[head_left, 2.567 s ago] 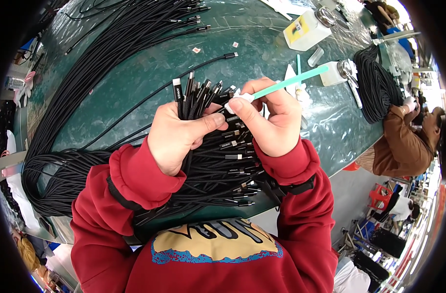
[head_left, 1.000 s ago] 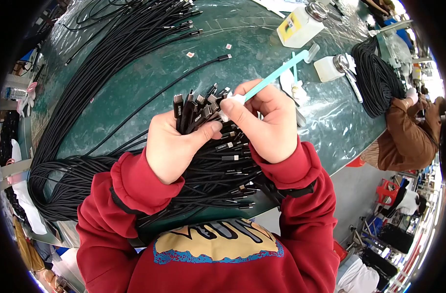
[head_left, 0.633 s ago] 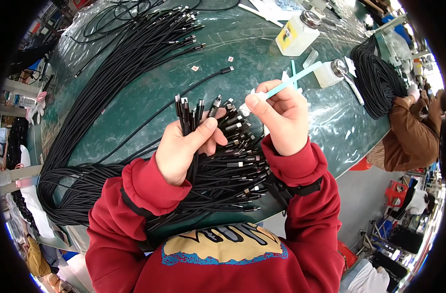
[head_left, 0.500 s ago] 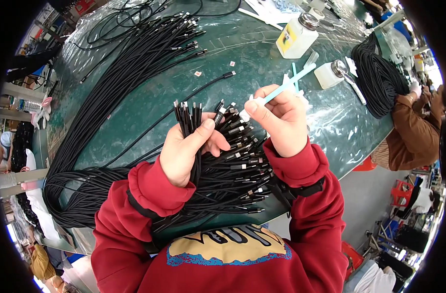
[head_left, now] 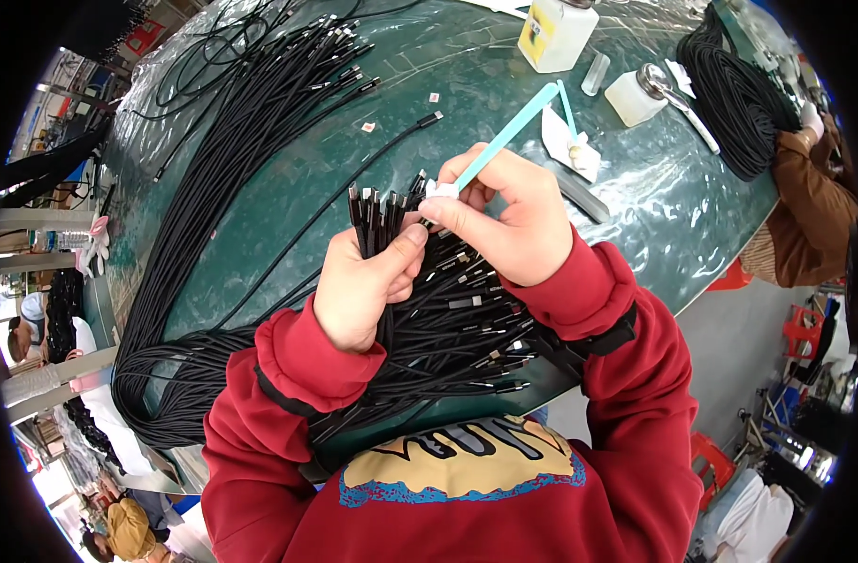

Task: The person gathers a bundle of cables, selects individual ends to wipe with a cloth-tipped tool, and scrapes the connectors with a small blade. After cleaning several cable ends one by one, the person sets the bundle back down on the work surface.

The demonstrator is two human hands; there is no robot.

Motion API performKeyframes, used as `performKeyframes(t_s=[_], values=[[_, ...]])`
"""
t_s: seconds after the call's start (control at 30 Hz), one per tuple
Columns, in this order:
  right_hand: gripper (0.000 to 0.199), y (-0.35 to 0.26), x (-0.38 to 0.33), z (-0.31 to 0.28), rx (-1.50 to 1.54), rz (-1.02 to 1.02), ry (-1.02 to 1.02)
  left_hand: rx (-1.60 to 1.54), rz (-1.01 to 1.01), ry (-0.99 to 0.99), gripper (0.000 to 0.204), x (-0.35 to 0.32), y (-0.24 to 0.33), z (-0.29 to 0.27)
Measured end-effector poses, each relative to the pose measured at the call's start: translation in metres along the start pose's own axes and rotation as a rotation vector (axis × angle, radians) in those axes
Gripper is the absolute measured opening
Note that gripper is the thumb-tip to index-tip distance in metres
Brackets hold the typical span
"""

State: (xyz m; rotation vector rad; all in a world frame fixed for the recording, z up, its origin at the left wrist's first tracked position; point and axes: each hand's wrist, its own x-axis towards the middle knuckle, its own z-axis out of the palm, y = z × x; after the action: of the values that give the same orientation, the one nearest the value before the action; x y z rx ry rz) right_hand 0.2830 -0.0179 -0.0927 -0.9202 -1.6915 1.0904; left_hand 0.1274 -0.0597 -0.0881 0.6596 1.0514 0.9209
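My left hand (head_left: pixel 354 291) is closed round a bunch of black cables (head_left: pixel 377 218), their metal plugs pointing away from me. My right hand (head_left: pixel 518 216) pinches a light-blue plastic stick (head_left: pixel 512 129) whose lower end is wrapped in white cloth or tissue (head_left: pixel 440 190). That white wad meets a cable plug at my left fingertips; my right fingers partly hide the contact. Below and between my hands lies a pile of black cable ends (head_left: pixel 471 302). One single cable (head_left: pixel 359 171) stretches out beyond my left hand.
Long black cables (head_left: pixel 224 141) curve along the left of the green table (head_left: pixel 288 253). Far right are two bottles, a larger one (head_left: pixel 558 38) and a smaller one (head_left: pixel 634 99), a white wipe (head_left: pixel 568 143) and a coiled cable bundle (head_left: pixel 734 98). A co-worker's brown sleeve (head_left: pixel 814 202) is at the right.
My right hand has come left and the wad on the stick now meets a plug at my left hand. The stick tilts more upright. The view has shifted slightly.
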Motion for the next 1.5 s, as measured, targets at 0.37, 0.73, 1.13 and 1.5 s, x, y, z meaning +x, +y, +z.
performKeyframes(t_s=[0.37, 0.73, 1.13, 1.5], values=[[0.01, 0.007, 0.002, -0.005, 0.189, 0.087, 0.031, 0.024, -0.047, 0.02, 0.02, -0.001, 0.0, 0.002], [0.009, 0.007, 0.002, -0.007, 0.199, 0.172, -0.074, 0.005, -0.06, 0.007, 0.021, 0.002, -0.003, -0.001], [0.01, 0.012, 0.003, -0.006, 0.163, 0.084, 0.034, 0.043, -0.048, 0.015, 0.024, 0.0, 0.0, 0.0], [0.011, 0.009, 0.0, -0.009, 0.315, 0.11, 0.07, 0.007, -0.015, -0.004, 0.023, 0.0, 0.001, -0.003]])
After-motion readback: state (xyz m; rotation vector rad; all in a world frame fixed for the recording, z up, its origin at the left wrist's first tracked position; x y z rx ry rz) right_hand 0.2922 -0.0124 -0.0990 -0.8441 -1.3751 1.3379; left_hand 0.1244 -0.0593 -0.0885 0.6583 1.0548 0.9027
